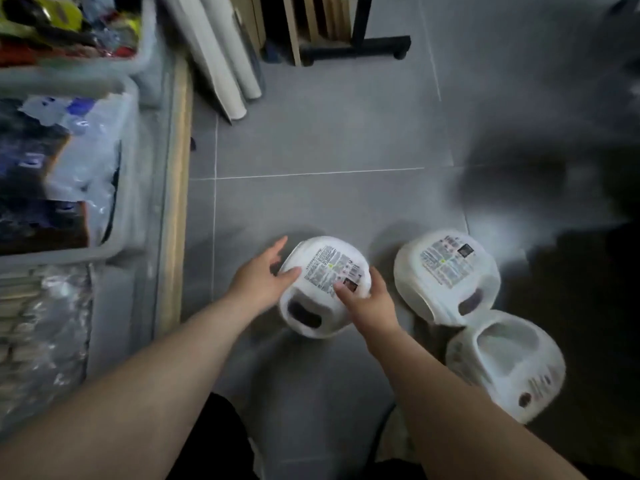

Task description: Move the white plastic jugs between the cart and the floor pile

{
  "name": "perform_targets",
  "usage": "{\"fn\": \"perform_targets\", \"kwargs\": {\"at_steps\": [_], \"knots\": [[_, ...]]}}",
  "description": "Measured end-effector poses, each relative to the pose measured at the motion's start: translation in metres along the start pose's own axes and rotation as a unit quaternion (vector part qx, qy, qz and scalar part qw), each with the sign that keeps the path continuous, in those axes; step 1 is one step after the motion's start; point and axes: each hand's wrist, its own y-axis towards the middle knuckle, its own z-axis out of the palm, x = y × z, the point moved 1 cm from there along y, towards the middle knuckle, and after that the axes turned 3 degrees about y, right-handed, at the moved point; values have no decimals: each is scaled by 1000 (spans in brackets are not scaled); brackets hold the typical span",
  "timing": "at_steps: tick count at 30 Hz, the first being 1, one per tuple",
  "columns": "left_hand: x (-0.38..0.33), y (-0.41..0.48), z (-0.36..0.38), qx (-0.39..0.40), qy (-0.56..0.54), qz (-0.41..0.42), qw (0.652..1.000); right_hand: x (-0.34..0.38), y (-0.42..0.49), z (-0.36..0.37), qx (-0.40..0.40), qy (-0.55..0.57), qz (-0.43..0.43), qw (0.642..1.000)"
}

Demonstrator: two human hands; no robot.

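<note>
Three white plastic jugs stand on the grey tiled floor, and the places here are told from the one being handled, the left jug [323,287]. It lies with its printed label facing up and its dark handle opening toward the person. The left hand [261,280] rests against the jug's left side with fingers spread wide and fairly straight, the thumb lying on the jug's upper edge. The right hand [372,303] presses on the jug's right side, its fingers lying on the label's lower corner; they are only lightly bent and do not wrap around the jug. A second jug [446,275] sits just to the right of the handled one, apart from it, label up as well. A third jug [505,365] lies to the right and nearer the person, touching the second jug, with its open handle hollow turned upward. Both forearms are bare. The floor [329,140] is laid in large grey tiles with pale joints. To the left of the handled jug runs a light wooden edge [178,188], and beyond it two clear storage bins [117,237] hold bags and packets, blurred. Farther away from the person, beyond the jug, three rolls of pale paper [221,57] lean against wooden panels, beside a black frame foot [360,48]. To the right the floor falls into dark shadow.
</note>
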Motion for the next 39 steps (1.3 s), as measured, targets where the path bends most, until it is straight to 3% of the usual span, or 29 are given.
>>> {"fn": "perform_targets", "kwargs": {"at_steps": [4, 6, 14, 21, 30, 39], "knots": [[7, 47, 28, 68, -24, 38, 997, -58, 44, 23, -14, 10, -16, 1000], [11, 55, 39, 95, -57, 38, 993, -50, 35, 24, -10, 43, -20, 999], [4, 47, 36, 82, -129, 34, 988, -27, 29, 10, 35, 105, -34, 993], [-97, -45, -56, 17, -227, 40, 973, 109, -44, -36, 85, 61, -115, 988], [-249, -265, -233, -70, -266, 55, 960, 337, -268, -109, 121, 5, -188, 975], [-282, -410, -328, -154, -329, 92, 927, 438, -420, -115, 169, -18, -269, 948]]}}
